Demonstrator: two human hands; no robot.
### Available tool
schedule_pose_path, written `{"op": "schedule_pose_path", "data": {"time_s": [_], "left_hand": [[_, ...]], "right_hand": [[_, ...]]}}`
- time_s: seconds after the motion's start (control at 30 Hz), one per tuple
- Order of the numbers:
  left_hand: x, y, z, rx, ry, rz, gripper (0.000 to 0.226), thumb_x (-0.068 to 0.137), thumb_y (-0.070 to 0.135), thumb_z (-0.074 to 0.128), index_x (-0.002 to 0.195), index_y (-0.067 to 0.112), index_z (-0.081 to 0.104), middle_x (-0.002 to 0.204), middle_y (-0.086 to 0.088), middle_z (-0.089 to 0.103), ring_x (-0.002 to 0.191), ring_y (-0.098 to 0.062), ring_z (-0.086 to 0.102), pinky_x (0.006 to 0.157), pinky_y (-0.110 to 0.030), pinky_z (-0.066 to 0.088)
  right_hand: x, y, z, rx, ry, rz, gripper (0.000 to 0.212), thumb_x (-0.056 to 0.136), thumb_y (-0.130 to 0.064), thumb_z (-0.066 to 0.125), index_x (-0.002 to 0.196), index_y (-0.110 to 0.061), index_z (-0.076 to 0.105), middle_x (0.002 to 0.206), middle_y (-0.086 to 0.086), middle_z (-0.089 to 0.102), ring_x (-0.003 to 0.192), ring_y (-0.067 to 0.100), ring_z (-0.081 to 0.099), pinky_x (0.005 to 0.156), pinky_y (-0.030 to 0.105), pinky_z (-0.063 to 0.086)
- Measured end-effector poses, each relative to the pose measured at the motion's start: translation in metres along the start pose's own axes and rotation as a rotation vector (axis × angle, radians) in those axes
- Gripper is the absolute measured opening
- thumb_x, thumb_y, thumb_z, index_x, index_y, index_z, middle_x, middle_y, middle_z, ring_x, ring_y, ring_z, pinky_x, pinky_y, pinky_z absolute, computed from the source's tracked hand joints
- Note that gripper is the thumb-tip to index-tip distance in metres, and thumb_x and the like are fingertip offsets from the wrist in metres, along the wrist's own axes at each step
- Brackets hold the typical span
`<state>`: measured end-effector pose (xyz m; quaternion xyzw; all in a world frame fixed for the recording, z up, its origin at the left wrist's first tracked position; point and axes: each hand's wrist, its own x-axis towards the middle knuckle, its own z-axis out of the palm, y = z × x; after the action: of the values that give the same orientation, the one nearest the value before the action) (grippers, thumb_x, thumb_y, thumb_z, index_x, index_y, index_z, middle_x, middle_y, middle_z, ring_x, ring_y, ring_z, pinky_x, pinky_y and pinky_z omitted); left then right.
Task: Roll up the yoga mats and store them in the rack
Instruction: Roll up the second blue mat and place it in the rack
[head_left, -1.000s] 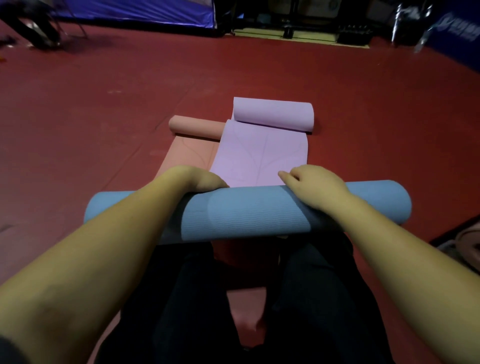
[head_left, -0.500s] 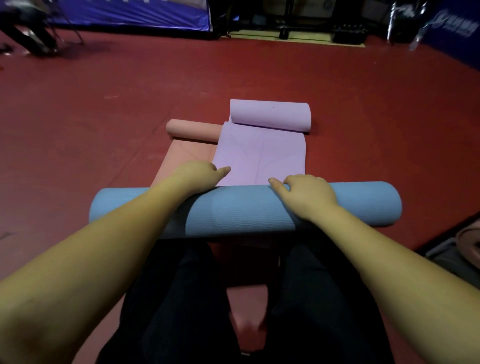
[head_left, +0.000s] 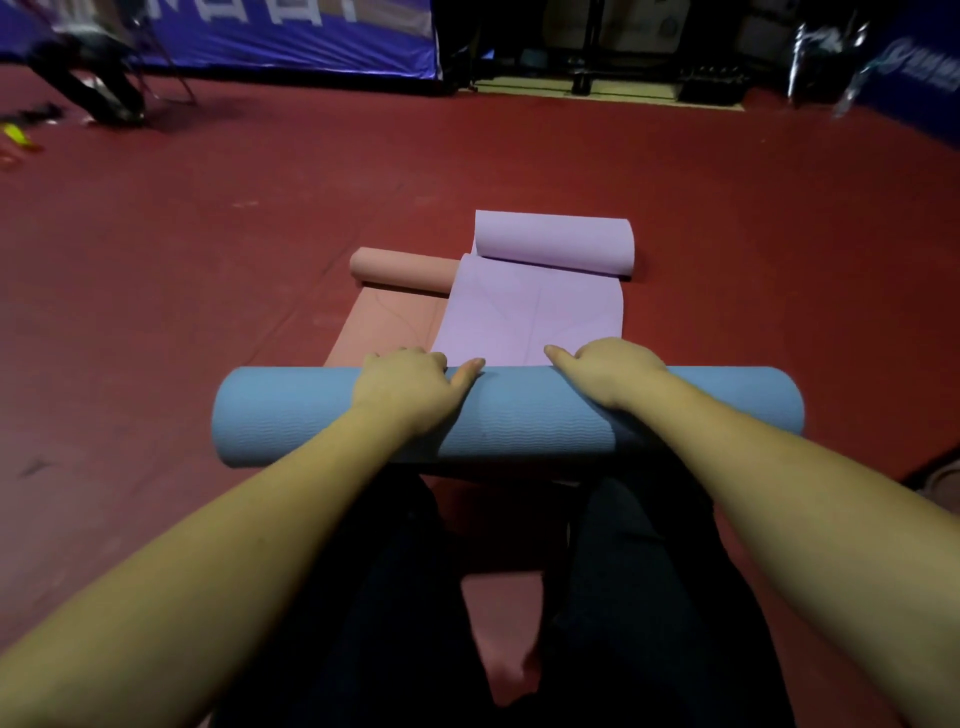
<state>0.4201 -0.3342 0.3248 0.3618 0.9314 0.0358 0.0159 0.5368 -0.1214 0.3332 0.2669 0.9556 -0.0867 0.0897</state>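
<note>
The blue yoga mat (head_left: 519, 415) is rolled into a thick tube and lies crosswise on the floor (head_left: 208, 260) just in front of the person's knees, its wavy-textured outer face turned up. Both hands press down on top of the roll: the left hand (head_left: 408, 387) sits left of its middle with fingers curled over the far edge and the thumb stretched along the top, and the right hand (head_left: 610, 371) rests right of the middle in the same way, index finger pointing inward. Neither grip closes around the tube; each is an open palm laid flat against it. Touching the far side of the roll, a lilac mat (head_left: 530, 312) lies partly unrolled, its own rolled end (head_left: 553, 241) further away. Under and to the left of it a salmon-pink mat (head_left: 384, 322) is spread out, also with a rolled far end (head_left: 402, 267). Dark trouser legs (head_left: 395, 597) kneel on the pink mat. A blue banner (head_left: 270, 36) lines the far wall.
</note>
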Motion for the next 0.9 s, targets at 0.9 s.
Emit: {"op": "schedule_pose_path", "data": {"time_s": [0.9], "left_hand": [[-0.003, 0.003, -0.035, -0.164, -0.409, -0.089, 0.079, 0.096, 0.071, 0.020, 0.133, 0.015, 0.062, 0.140, -0.012, 0.056, 0.124, -0.031, 0.053, 0.099, -0.040, 0.038]], "right_hand": [[-0.011, -0.006, -0.027, 0.071, -0.386, 0.007, 0.069, 0.100, -0.061, 0.027, 0.143, -0.011, 0.049, 0.155, 0.011, 0.039, 0.138, 0.026, 0.040, 0.108, 0.032, 0.028]]}}
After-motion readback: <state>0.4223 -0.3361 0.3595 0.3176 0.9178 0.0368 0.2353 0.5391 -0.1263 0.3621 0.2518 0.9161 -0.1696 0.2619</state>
